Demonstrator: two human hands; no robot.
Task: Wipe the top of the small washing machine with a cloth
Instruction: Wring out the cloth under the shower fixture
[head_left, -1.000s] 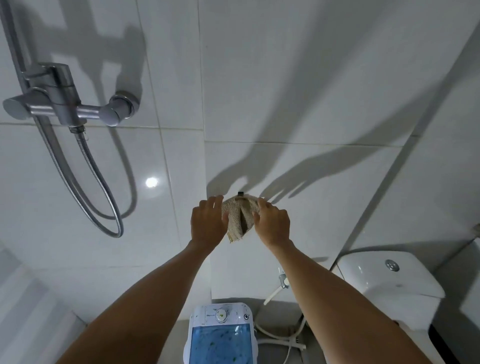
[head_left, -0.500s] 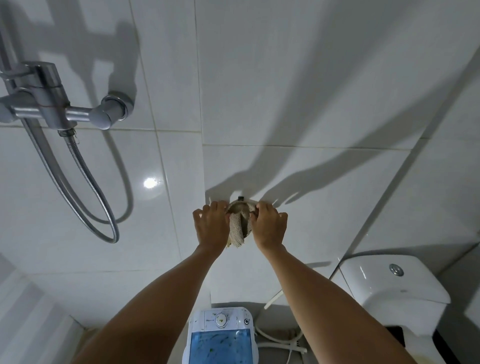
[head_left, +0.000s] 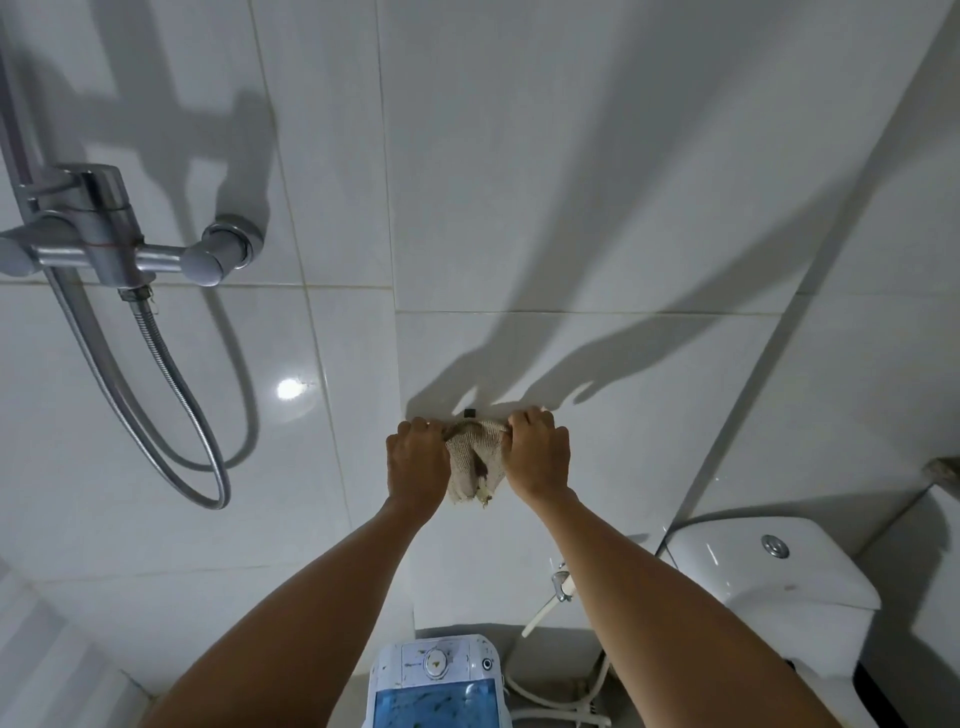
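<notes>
Both hands are raised against the tiled wall, the left hand (head_left: 418, 465) and the right hand (head_left: 537, 457) each closed on an upper corner of the beige woven cloth (head_left: 475, 470), which sags in a pouch between them. Just above the cloth, between the knuckles, sits a small dark hook (head_left: 470, 413); whether the cloth hangs on it cannot be told. The step in hand looks like freeing the cloth from the wall. To do it well, lift the top edge up and clear of the hook before pulling toward the body, so the loose weave does not snag or tear, and keep both corners gripped so it does not drop.

The small washing machine (head_left: 436, 686) stands well below the hands, between the forearms; its white top and blue lid are flecked with debris and not yet wiped. The toilet cistern (head_left: 769, 577) lies below the right hand.
</notes>
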